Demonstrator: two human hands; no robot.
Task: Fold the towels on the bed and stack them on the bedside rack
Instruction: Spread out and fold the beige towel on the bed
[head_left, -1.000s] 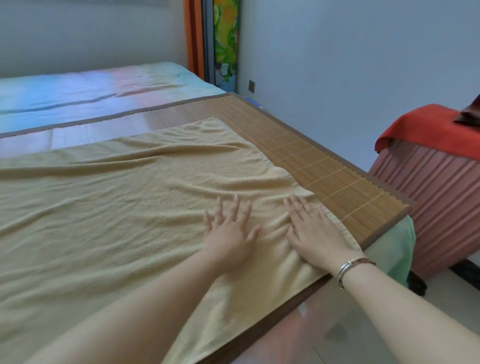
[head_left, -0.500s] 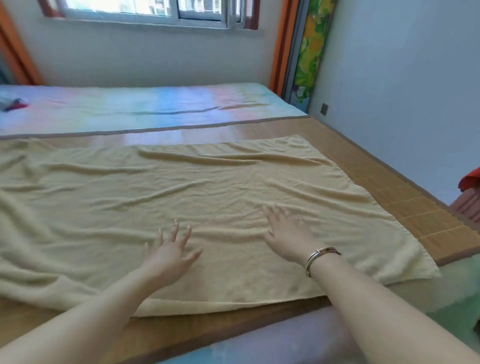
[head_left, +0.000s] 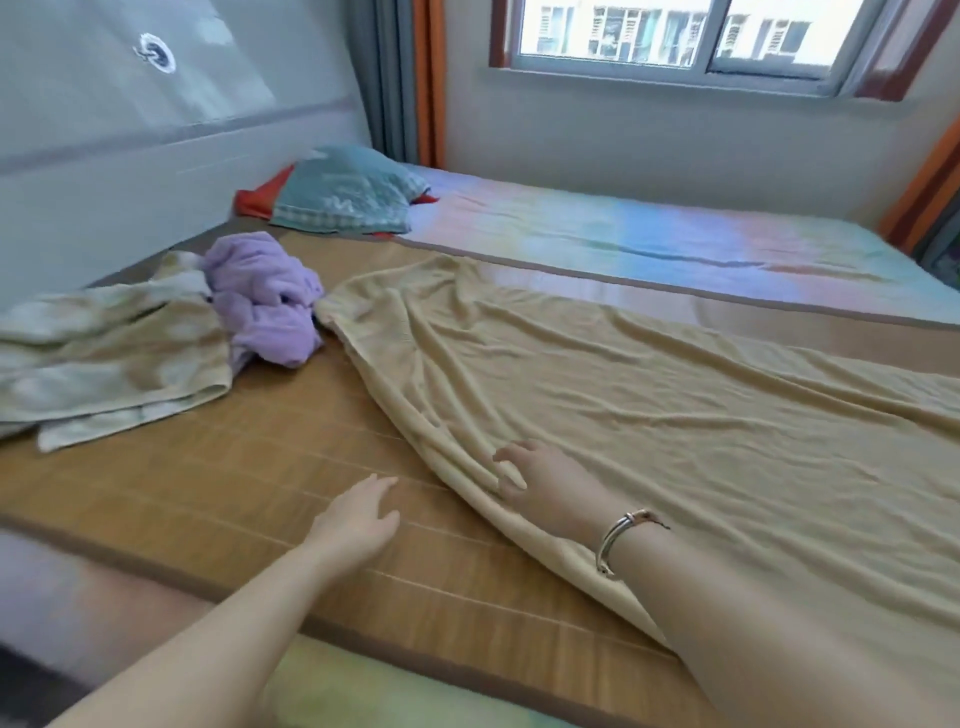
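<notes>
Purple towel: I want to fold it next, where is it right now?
The purple towel lies crumpled at the head view's upper left, between the patterned towel and the yellow towel's far corner.

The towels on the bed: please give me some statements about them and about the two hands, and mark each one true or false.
1. The yellow towel is already folded into a small square. False: it lies spread out and wrinkled on the bamboo mat.
2. The right hand rests on the left edge of the yellow towel. True.
3. The left hand holds the purple towel. False: it is open over the bare mat, far from that towel.
4. The purple towel lies crumpled beside a pale patterned towel. True.
5. A bracelet is on the left wrist. False: it is on the right wrist.
</notes>
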